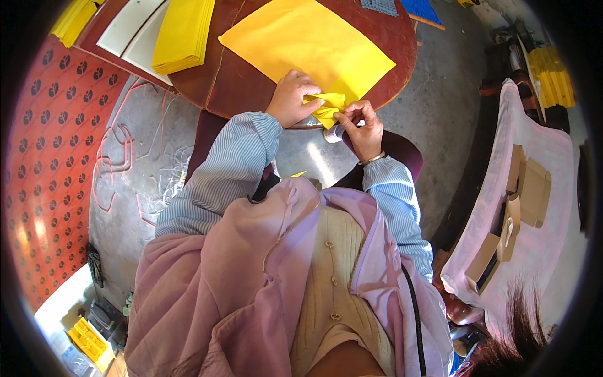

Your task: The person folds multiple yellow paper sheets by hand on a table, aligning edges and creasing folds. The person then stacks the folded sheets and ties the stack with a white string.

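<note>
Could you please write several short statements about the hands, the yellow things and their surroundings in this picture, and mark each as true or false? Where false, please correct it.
1. The left hand and the right hand both hold bunched yellow material. True.
2. The flat yellow sheet lies on the floor. False: it lies on the reddish-brown table.
3. A yellow stack lies left of that sheet. True.
4. The sleeves are plain black. False: they are striped blue and white.
5. Open cardboard rests on pale pink cloth. True.
</note>
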Available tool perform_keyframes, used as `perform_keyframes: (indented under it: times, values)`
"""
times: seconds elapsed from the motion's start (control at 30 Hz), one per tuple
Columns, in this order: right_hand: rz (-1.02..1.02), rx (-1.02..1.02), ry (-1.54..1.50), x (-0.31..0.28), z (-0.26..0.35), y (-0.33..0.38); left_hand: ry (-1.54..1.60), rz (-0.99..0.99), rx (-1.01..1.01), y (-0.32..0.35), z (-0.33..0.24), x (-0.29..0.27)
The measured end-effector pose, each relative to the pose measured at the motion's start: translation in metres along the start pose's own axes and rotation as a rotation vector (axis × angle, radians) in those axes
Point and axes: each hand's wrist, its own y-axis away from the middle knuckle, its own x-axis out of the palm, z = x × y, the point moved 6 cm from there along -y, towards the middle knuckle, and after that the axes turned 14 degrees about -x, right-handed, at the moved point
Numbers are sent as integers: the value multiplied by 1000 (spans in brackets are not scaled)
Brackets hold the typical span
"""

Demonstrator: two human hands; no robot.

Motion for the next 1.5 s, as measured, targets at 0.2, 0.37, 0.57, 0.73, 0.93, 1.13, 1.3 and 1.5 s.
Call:
perform_keyframes:
  times: [0.2,0.37,0.57,0.73,0.93,1.13,1.3,1.5]
  values:
    - [56,-170,84,-1,14,-5,-16,1,6,0,4,1]
    - [24,-51,-23,0,8,-4,16,60,-28,0,8,2]
    - [20,-21,-54,2,4,-3,2,224,-32,1,9,0]
    - [20,-47,-36,1,5,-3,-6,242,-35,0,7,-1]
    - [12,-30,-54,2,3,-2,33,263,-39,0,8,-3]
    - [8,7,-75,3,2,-2,27,271,-33,0,9,-3]
    - [11,20,-56,3,1,-2,25,209,-18,0,7,-4]
    - [2,-1,41,2,-2,0,-11,81,5,1,-4,-2]
